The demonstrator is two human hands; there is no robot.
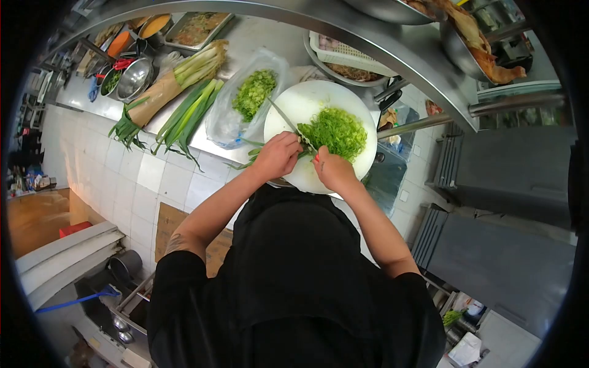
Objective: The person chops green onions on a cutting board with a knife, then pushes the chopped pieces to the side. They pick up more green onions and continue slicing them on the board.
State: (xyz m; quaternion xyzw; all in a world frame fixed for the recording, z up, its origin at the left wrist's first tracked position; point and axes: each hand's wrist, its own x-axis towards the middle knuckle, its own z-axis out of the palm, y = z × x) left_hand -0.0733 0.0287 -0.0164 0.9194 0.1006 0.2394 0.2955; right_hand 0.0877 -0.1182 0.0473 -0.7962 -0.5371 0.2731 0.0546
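My right hand (334, 168) is closed around the red handle of a knife (283, 115), whose blade points away to the upper left over a round white cutting board (288, 172). Curled close to the blade, my left hand (279, 156) presses a bunch of green onions (250, 159) onto the board's left side. Their leaf ends stick out past the board's edge. A heap of sliced green onion (334, 132) lies on the board just right of the blade. Left of the board, a clear plastic bag (221, 126) holds more chopped green onion (254, 92).
Whole green onions (190, 116) and a paper-wrapped bundle of leeks (156, 101) lie at the counter's left. Behind the board stand a white basket (346, 56) and a metal bowl (313, 52). A steel shelf rail (368, 46) crosses overhead, with bowls on it.
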